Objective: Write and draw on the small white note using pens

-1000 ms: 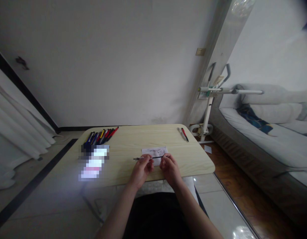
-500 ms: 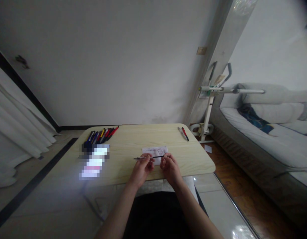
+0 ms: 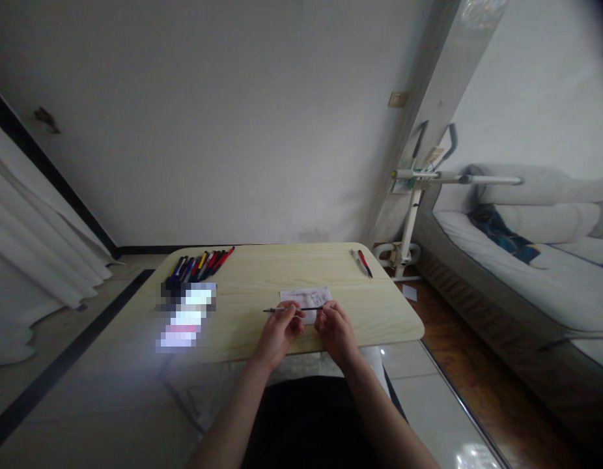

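Note:
Over the near part of the table I hold a slim pen (image 3: 308, 308) roughly level between both hands. My left hand (image 3: 280, 326) pinches its lighter section, and a narrow end pokes out to the left of the fingers. Between the hands runs a thin dark stretch, whose far end my right hand (image 3: 335, 326) grips in its fingertips. Whether the dark stretch and the lighter section are one piece, I cannot tell. Just behind and below the fingers lies a white paper sheet (image 3: 305, 296) with dark markings, partly covered by my hands.
Several pens (image 3: 201, 266) lie side by side at the table's left back. In front of them is a bright, pixelated object (image 3: 187, 319). Two or so pens (image 3: 361, 263) rest at the right back. The pale wooden table (image 3: 379, 312) has rounded corners; a wall stands behind it.
Both hands keep their hold on the pen, with hardly any movement. The whole view has shifted very slightly.

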`<state>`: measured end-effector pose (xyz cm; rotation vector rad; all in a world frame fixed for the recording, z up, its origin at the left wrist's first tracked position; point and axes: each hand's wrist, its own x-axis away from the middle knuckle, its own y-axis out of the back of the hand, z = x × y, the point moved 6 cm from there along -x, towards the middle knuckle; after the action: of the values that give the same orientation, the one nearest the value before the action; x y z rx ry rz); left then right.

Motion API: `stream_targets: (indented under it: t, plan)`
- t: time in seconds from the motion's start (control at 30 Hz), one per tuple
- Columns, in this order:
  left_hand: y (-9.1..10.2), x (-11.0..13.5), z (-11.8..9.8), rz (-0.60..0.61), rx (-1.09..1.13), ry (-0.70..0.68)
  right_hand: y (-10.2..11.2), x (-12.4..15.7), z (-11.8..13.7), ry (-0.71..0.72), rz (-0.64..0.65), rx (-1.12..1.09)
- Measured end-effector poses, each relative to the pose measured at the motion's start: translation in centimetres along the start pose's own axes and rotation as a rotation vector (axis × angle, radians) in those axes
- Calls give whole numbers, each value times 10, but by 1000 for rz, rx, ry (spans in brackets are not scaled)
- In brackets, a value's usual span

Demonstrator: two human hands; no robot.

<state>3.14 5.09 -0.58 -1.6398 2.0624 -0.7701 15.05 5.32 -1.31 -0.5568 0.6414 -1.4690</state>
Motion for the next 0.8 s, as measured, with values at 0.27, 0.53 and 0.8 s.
stream_targets:
  t: [0.27,0.53,0.8]
  plan:
    - [1,0,1,-2,2,8,-1,0,1,-2,-7,-1]
    - [0,0,1,10,1,11,-1,0,1,1,1,6]
    - [0,0,0,-5,-14,-7,-3,2,3,8,10,24]
